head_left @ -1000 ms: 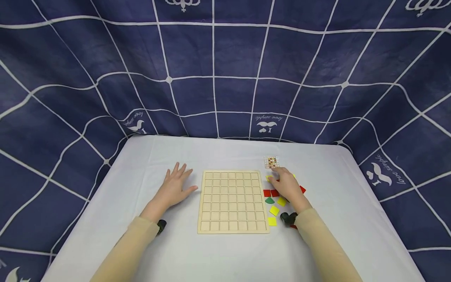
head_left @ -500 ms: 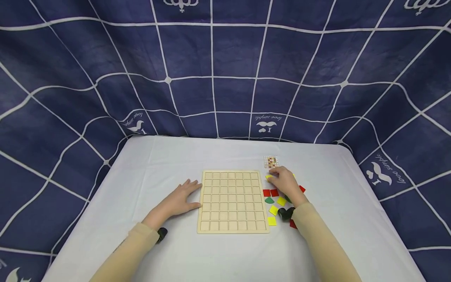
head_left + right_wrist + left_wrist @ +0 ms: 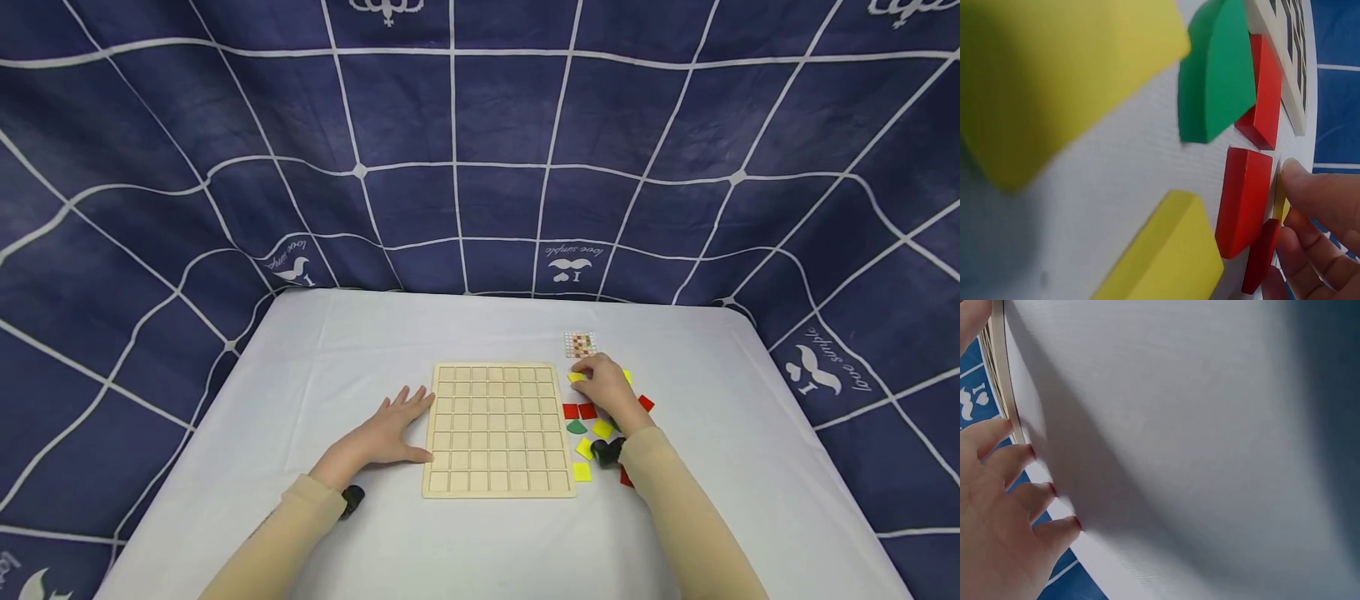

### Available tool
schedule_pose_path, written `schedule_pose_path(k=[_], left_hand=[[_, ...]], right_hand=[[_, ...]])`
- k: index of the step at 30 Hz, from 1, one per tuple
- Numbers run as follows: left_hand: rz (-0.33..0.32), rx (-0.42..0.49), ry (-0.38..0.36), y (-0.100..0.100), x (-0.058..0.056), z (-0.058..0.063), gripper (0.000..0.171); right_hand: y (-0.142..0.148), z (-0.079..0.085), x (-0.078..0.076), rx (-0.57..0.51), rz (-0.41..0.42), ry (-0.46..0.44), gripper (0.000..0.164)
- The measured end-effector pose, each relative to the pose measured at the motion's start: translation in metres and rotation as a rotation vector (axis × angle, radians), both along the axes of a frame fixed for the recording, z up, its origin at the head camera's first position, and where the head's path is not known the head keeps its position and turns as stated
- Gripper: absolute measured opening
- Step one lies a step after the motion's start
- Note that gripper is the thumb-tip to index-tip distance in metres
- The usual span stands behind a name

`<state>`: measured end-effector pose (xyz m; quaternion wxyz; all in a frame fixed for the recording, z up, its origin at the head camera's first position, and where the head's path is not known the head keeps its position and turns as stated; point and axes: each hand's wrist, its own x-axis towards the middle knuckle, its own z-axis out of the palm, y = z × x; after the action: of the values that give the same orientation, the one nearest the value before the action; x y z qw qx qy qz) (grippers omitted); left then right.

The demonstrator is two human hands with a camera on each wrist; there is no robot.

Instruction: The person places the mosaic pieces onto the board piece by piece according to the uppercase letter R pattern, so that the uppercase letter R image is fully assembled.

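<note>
My left hand (image 3: 386, 435) is spread with straight fingers at the left edge of a pale wooden board (image 3: 499, 494) divided into square cells. In the left wrist view, the thumb and index fingertip lie right at the board's side (image 3: 999, 359). Beyond the board's right edge, my right hand (image 3: 606, 388) pinches a yellow square block (image 3: 1280, 199) between thumb and fingers, which partly hide it. Two red square blocks (image 3: 579, 412) and a green rounded block (image 3: 577, 427) lie close by. More yellow blocks (image 3: 602, 429) are scattered toward the right wrist.
A small card with a coloured grid pattern (image 3: 581, 344) lies behind the right hand. More red blocks (image 3: 647, 403) sit to its right, some partly under the forearm. White cloth (image 3: 360, 325) covers the table, and a blue curtain (image 3: 495, 200) hangs around it.
My left hand has moved right, up to the board's edge. My right thumb and fingers have closed around the yellow block, with the hand nearly in place.
</note>
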<state>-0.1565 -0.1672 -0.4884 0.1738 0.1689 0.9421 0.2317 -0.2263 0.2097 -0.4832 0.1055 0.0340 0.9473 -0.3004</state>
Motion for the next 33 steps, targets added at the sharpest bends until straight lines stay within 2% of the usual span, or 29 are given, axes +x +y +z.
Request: schedule_pose_path(k=[9,14,25,29,33], left_hand=[[0.0,0.022,-0.016,0.001,-0.002,-0.004,0.106],[-0.003,0.043,-0.033,0.003,-0.001,-0.003,0.106],[-0.024,0.097,-0.049,0.006,0.004,-0.002,0.099],[-0.02,0.113,-0.04,0.005,0.004,-0.004,0.102],[-0.019,0.117,-0.036,0.003,0.003,-0.007,0.104]], right_hand=[[0.005,-0.001,-0.005,0.026,0.041,0.001,0.029],[0.01,-0.002,-0.006,0.016,0.031,-0.021,0.03],[0.016,-0.004,-0.001,-0.102,-0.067,-0.104,0.035],[0.015,-0.003,0.002,-0.173,-0.076,-0.088,0.032],[0.002,0.0,0.003,-0.314,-0.06,-0.037,0.03]])
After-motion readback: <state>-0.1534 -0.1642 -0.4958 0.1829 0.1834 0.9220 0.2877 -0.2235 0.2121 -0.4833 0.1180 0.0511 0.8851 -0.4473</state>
